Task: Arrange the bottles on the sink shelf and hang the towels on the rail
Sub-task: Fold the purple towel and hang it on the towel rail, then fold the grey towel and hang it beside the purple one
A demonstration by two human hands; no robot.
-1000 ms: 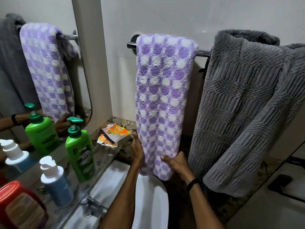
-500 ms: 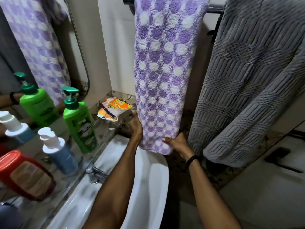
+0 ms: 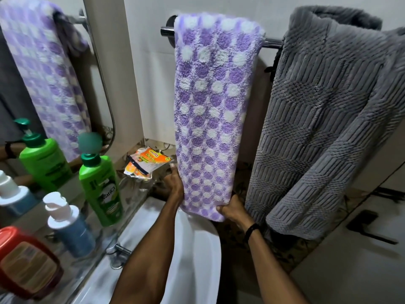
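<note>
Bathroom corner, pale wall, mirror (image 3: pixel 43 84) at left giving back the bottles and towels.

- Shelf (image 3: pixel 133 189): glass, under the mirror, along the sink's left side. It carries the bottles in one row, pumps upward, which looks like a finished arrangement.
- Red bottle (image 3: pixel 24 260): near end of the shelf, lying tilted. Opaque, contents not visible.
- Blue bottle (image 3: pixel 70 231): upright, white pump, just beyond the red one. Fill level unclear.
- Green bottle (image 3: pixel 103 187): upright, dark green pump, mid-shelf. Opaque, contents not visible.
- Sachets (image 3: pixel 146 163): orange and white packets, loose at the far end of the shelf.
- Sink (image 3: pixel 197 260): white basin below both forearms.
- Left hand (image 3: pixel 175 185): at the lower left edge of the purple towel. Its fingers pass behind the cloth, so whether they clamp or only steady it cannot be told.
- Purple towel (image 3: pixel 214 110): white-dotted, folded narrow, draped over the left end of the rail (image 3: pixel 271 43). Likely being pulled straight so it hangs flat.
- Right hand (image 3: pixel 232 210): fingers clamped on the towel's bottom right corner, thumb in front. Black wristband (image 3: pixel 252 231).
- Grey towel (image 3: pixel 324 128): ribbed, hung over the rail's right part, bunched and uneven. Probably next to be tidied.
</note>
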